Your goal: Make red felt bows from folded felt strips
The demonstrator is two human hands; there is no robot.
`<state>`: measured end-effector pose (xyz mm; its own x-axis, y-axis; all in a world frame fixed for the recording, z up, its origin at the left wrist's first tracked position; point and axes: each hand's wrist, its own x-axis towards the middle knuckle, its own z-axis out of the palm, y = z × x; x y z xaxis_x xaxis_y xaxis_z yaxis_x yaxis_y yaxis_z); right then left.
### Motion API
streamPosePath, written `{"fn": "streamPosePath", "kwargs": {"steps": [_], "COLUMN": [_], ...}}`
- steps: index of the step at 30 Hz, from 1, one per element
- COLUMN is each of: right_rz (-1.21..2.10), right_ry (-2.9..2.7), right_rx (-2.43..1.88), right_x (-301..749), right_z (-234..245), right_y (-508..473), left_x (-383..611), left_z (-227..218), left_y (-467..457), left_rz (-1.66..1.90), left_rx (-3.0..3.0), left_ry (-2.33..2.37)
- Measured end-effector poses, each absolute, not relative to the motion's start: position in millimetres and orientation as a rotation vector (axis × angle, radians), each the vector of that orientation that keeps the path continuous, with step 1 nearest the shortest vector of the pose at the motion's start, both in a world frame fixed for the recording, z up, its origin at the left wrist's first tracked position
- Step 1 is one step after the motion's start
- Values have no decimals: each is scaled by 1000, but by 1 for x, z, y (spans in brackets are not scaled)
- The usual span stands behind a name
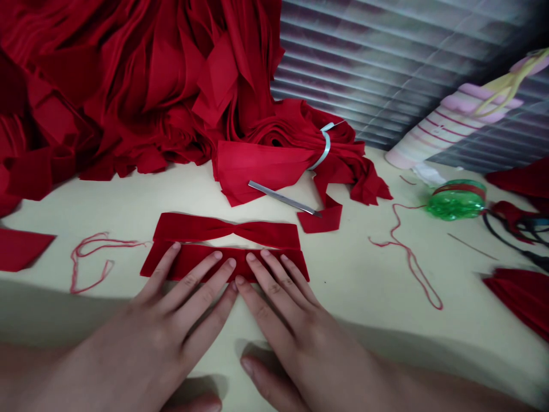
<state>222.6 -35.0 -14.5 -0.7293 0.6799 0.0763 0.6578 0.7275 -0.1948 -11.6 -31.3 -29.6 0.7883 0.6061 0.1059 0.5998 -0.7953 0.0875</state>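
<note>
My left hand [158, 326] and my right hand [295, 320] lie flat side by side, fingers spread on a folded red fabric strip [197, 252]. The index fingertips almost meet near the strip's lower middle. Just beyond it lies a second red fabric piece [193, 228], pinched narrow at its centre like a bow. A loose red thread [92, 243] trails from near its left end. Farther off, a slim metal tool [283, 198], perhaps tweezers, rests partly on red fabric. My fingers cover part of the nearer strip.
A big heap of red fabric strips [128, 86] fills the back left. A bundle [291, 131] is bound by a pale tie [326, 146]. At right are a green plastic spool [457, 200], a loose red thread [412, 257], dark cables [510, 240] and a pink-white bottle [446, 129] against the blinds.
</note>
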Motion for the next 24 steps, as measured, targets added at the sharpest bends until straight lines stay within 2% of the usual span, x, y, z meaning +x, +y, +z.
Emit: {"fn": "streamPosePath", "kwargs": {"steps": [24], "right_rz": [222], "right_ry": [-2792], "right_rx": [-1079], "right_x": [222], "right_z": [-15], "right_y": [-36], "left_x": [-10], "left_z": [-32], "left_y": [-29], "left_rz": [213], "left_rx": [2947], "left_ry": [973]}}
